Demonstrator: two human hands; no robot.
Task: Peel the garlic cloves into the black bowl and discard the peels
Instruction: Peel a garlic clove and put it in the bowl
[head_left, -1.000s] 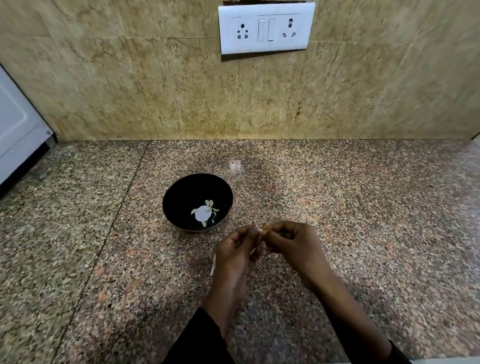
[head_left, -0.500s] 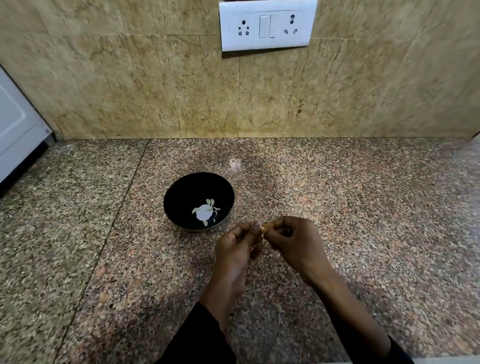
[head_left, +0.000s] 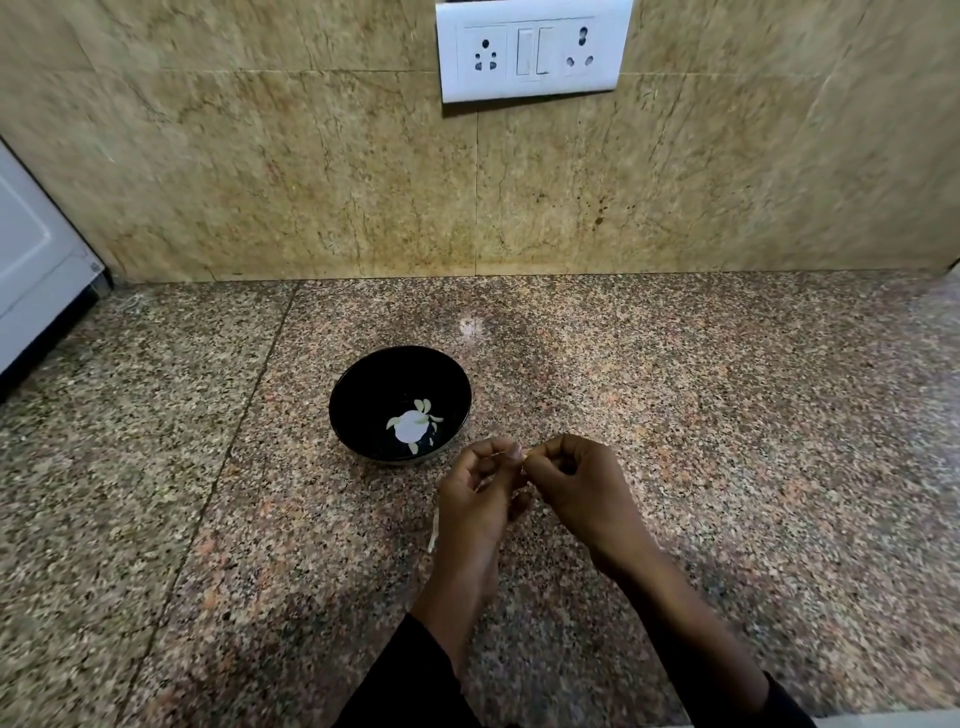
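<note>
Bowl (head_left: 358, 415) on counter (head_left: 727, 415) — hands just right-front — socket (head_left: 532, 49) behind

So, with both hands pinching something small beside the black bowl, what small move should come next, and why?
Probably pull off the last skin, then drop the clove into the black bowl. The left hand and right hand meet fingertip to fingertip just right of the bowl, which already holds pale cloves. The pinched piece is mostly hidden.

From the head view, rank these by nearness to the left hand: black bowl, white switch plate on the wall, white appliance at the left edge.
Measured from the left hand:
1. Black bowl, just ahead and to its left on the counter.
2. White appliance, far left, at the counter's edge.
3. White switch plate, high on the back wall.
</note>
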